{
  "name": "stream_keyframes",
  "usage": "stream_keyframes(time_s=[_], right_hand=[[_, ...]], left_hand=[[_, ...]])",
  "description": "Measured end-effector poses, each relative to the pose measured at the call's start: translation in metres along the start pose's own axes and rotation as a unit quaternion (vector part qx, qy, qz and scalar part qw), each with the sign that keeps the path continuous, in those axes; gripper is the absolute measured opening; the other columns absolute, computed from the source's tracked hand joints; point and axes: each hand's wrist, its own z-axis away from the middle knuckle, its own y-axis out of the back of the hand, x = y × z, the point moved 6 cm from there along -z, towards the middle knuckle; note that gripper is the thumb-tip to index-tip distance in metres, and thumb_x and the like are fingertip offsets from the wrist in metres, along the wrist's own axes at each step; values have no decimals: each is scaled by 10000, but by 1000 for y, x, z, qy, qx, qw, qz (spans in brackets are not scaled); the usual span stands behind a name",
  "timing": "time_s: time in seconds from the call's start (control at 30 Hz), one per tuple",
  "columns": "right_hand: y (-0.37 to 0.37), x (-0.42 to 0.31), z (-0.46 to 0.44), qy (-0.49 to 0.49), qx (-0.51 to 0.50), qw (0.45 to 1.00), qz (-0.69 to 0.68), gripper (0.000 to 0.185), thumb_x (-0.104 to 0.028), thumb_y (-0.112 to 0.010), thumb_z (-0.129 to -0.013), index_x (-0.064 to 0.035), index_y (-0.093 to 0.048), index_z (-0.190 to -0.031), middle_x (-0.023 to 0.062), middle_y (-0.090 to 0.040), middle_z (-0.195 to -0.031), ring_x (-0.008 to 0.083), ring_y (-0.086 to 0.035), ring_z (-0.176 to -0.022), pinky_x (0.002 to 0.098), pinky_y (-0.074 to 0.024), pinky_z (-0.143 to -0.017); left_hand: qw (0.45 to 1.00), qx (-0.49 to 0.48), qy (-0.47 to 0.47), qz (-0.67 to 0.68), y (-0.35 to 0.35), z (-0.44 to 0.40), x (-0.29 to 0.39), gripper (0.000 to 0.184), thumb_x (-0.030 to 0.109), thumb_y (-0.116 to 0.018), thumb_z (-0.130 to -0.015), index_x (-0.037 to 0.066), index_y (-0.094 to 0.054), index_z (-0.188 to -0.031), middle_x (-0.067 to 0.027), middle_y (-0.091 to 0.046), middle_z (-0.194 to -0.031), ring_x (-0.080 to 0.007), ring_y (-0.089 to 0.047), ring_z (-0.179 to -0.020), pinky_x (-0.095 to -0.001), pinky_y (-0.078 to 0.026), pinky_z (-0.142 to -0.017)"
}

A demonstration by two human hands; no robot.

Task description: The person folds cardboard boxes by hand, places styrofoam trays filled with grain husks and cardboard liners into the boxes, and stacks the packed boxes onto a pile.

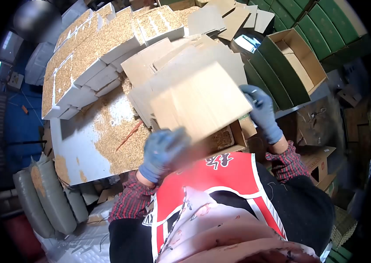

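A tan cardboard sheet (203, 101) lies tilted in front of me, over the near end of a pile of other sheets. At its right corner, my right hand (262, 109), in a blue-grey work glove, has its fingers curled against the edge. My left hand (161, 153), gloved too, is by the sheet's lower left edge. Motion smears its fingers, so their grip is unclear. Under the sheet's near edge, an open carton (237, 133) shows in part, with brown loose material inside; the sheet hides the rest.
White boxes (106, 65) filled with brown shavings-like material stand in rows at the back left. Loose material (124, 136) and a thin red strip (129, 135) lie on the table. Green cartons, one open (297, 61), stand to the right. Wrapped bundles (51, 195) are at lower left.
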Motion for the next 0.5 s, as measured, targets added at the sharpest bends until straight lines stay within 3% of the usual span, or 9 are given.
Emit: stream_keyframes(time_s=[0.07, 0.1, 0.17, 0.23, 0.27, 0.3, 0.33, 0.43, 0.5], right_hand=[[29, 13, 1, -100, 132, 981, -98, 238, -52, -660, -879, -9, -687, -1111, 120, -700, -1054, 187, -660, -930, 279, -510, -821], [30, -12, 0, -54, 145, 985, -75, 203, -25, -626, -899, 1, -685, -1091, 118, -698, -1031, 184, -657, -894, 282, -512, -793], [4, -58, 8, 116, 40, 991, 47, 221, -28, -641, -852, -25, -675, -1070, 143, -693, -995, 258, -671, -880, 330, -518, -824], [-53, -75, 27, 178, -195, 954, 144, 331, -200, -689, -847, -93, -635, -1156, 148, -644, -1130, 318, -627, -1030, 418, -514, -889], [-85, -48, 47, 158, -285, 921, 214, 427, -315, -656, -871, -99, -577, -1230, 174, -577, -1238, 358, -582, -1118, 445, -508, -911], [-103, -31, 58, 60, -425, 854, 293, 518, -385, -632, -869, -83, -534, -1278, 214, -531, -1289, 403, -556, -1138, 476, -485, -942], [-113, -19, 64, 69, -416, 849, 319, 521, -395, -631, -866, -69, -542, -1262, 221, -540, -1273, 407, -560, -1129, 483, -481, -945], [-131, 5, 72, 62, -396, 849, 345, 524, -411, -636, -852, -34, -574, -1212, 241, -572, -1214, 416, -570, -1106, 501, -467, -952], [-124, -13, 60, 19, -422, 855, 302, 484, -399, -633, -865, -21, -610, -1165, 236, -613, -1147, 389, -581, -1106, 474, -475, -938]], left_hand=[[982, -186, -40, 2, -51, 20, 12, 294, 322, -609, -816, 188, -715, -1055, -27, -612, -1255, -236, -614, -946, -394, -497, -823], [960, -279, -25, 9, -74, 31, 10, 286, 323, -606, -824, 178, -708, -1048, -30, -603, -1265, -243, -619, -953, -403, -496, -826], [908, -418, 9, 15, -94, 36, 9, 284, 318, -606, -835, 164, -700, -1053, -35, -592, -1277, -265, -622, -973, -421, -494, -844], [859, -510, 45, 16, -95, 27, 8, 295, 308, -612, -840, 155, -695, -1078, -40, -586, -1278, -295, -619, -998, -438, -491, -874], [860, -506, 50, 56, -97, 26, 7, 321, 303, -624, -835, 150, -680, -1111, -58, -571, -1294, -312, -605, -1028, -448, -486, -887], [858, -502, 54, 96, -100, 28, 4, 351, 297, -637, -830, 144, -666, -1144, -76, -557, -1309, -328, -591, -1057, -458, -481, -901], [855, -497, 56, 137, -102, 27, 3, 384, 292, -649, -824, 139, -651, -1177, -93, -542, -1325, -344, -577, -1086, -468, -476, -914], [960, -257, 93, 65, -88, -5, 3, 512, 272, -680, -803, 129, -575, -1283, -152, -496, -1360, -375, -519, -1168, -485, -465, -935], [953, -275, 120, 30, -113, -2, -6, 544, 268, -671, -815, 112, -532, -1317, -183, -480, -1361, -380, -496, -1186, -495, -461, -933]])
